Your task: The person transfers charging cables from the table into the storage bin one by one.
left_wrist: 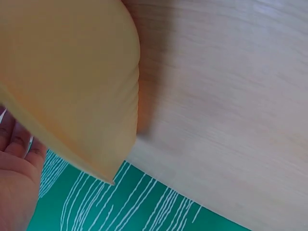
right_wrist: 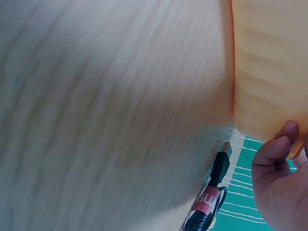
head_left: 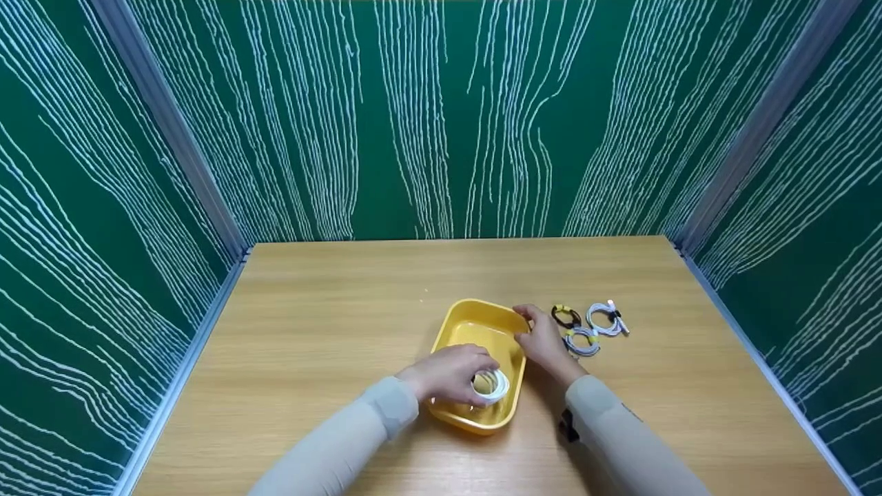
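A yellow plastic tray [head_left: 475, 424] sits on the table near its middle, slightly turned. Over its near half, my left hand [head_left: 451, 372] holds a coiled white cable [head_left: 501, 391] between thumb and fingers. My right hand [head_left: 544, 341] grips the tray's right rim near the far corner; in the right wrist view, thumb and fingers of this hand [right_wrist: 281, 175] pinch the rim. The tray's outer wall [left_wrist: 72, 72] fills much of the left wrist view and hides the cable there, with part of the left hand [left_wrist: 19, 168] behind the rim.
Right of the tray lie a dark coiled cable [head_left: 566, 317] with a yellow tie, a grey coil [head_left: 583, 342] and a white coil [head_left: 605, 320]. A black USB plug [right_wrist: 220, 166] shows in the right wrist view. Green white-streaked panels [head_left: 413, 124] enclose the wooden table [head_left: 310, 310].
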Demonstrator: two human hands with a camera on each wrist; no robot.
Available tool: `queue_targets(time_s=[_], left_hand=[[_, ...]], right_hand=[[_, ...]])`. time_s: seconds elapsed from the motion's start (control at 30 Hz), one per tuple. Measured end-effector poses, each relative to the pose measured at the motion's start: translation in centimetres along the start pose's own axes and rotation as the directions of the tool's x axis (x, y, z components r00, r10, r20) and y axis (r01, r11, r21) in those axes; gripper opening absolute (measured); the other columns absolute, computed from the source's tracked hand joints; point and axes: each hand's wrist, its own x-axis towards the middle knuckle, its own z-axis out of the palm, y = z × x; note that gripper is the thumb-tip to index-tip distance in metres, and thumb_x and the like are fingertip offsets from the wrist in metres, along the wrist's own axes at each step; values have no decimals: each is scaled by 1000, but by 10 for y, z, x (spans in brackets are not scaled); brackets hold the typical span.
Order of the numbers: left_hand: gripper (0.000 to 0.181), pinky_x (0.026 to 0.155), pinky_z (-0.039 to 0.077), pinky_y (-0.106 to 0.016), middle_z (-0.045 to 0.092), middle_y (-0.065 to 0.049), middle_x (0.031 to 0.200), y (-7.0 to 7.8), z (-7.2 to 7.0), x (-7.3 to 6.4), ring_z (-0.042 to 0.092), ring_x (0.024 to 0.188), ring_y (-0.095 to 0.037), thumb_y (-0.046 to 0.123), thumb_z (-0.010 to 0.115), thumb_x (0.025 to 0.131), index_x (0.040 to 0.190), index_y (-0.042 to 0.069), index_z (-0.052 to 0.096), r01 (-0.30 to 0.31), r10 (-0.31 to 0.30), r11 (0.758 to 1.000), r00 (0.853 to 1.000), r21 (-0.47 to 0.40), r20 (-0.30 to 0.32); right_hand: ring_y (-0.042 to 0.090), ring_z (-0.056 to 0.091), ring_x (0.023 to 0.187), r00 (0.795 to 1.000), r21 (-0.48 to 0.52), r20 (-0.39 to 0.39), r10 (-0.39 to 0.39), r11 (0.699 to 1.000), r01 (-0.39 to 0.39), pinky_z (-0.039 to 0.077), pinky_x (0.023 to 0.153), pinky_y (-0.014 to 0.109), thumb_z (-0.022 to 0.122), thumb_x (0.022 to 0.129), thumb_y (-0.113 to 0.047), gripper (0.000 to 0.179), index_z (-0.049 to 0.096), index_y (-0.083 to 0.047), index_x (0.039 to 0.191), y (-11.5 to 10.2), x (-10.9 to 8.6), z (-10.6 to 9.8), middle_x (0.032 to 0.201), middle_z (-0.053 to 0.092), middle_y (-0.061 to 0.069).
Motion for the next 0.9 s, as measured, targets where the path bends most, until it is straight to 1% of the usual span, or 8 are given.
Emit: queue_targets(time_s=[0.1, 0.33, 0.57, 0.63, 0.73, 0.8, 0.87, 0.9], left_hand=[[62, 115, 49, -25, 73, -2, 137, 1, 2, 2, 66, 127, -15, 36, 87, 90, 143, 10, 69, 10, -10, 1000, 1000, 0, 20], [59, 110, 51, -23, 74, 2, 131, 2, 8, 7, 67, 121, -11, 37, 89, 86, 137, 13, 72, 12, -13, 1000, 999, 27, 48], [57, 111, 50, -22, 74, 4, 129, 2, 16, 10, 67, 120, -10, 37, 90, 85, 135, 14, 73, 15, -18, 999, 996, 30, 88], [54, 107, 52, -22, 74, 4, 125, 1, 17, 11, 67, 115, -9, 35, 91, 85, 132, 14, 74, 6, -10, 999, 995, 39, 99], [48, 96, 53, -20, 75, 5, 116, 1, 19, 13, 66, 103, -8, 34, 92, 83, 124, 15, 77, -14, 8, 998, 994, 54, 111], [43, 89, 52, -19, 75, 6, 111, 1, 20, 14, 64, 96, -6, 33, 93, 82, 118, 16, 78, -27, 20, 998, 993, 60, 114], [41, 85, 51, -18, 75, 6, 108, 2, 21, 14, 62, 92, -5, 33, 94, 81, 115, 16, 79, -37, 30, 998, 993, 60, 117], [40, 86, 51, -17, 75, 6, 108, 2, 21, 15, 63, 93, -5, 32, 94, 81, 114, 16, 79, -40, 33, 998, 992, 56, 120]], right_hand=[[39, 64, 118, 1000, 0, 10, 10, 1000, -10, 54, 97, 45, 65, 87, 12, 54, 64, 6, 141, -1, 0, 0, 128, 68, 27], [41, 64, 123, 1000, 11, 0, 25, 1000, -25, 53, 107, 51, 65, 87, 12, 54, 64, 6, 141, -2, 0, 0, 130, 68, 28], [42, 65, 119, 1000, 16, -10, 10, 1000, -10, 53, 107, 54, 66, 84, 13, 55, 64, 7, 139, -1, 0, 1, 126, 68, 29], [42, 65, 119, 1000, 21, -9, 13, 1000, -13, 54, 107, 54, 66, 84, 13, 55, 64, 7, 139, -1, 0, 2, 126, 68, 29], [40, 65, 117, 1000, 25, -8, 25, 999, -25, 55, 104, 51, 66, 84, 13, 55, 65, 6, 139, -1, 0, 2, 126, 69, 27], [39, 65, 117, 999, 24, -7, 37, 999, -37, 55, 102, 47, 66, 86, 12, 55, 65, 5, 140, -1, 0, 2, 126, 69, 26], [37, 65, 116, 999, 22, -6, 46, 999, -45, 55, 99, 44, 65, 86, 11, 54, 65, 4, 140, -1, 0, 2, 126, 69, 25], [37, 65, 116, 999, 21, -5, 49, 999, -49, 55, 97, 43, 65, 87, 11, 54, 65, 4, 141, -1, 0, 2, 126, 69, 25]])
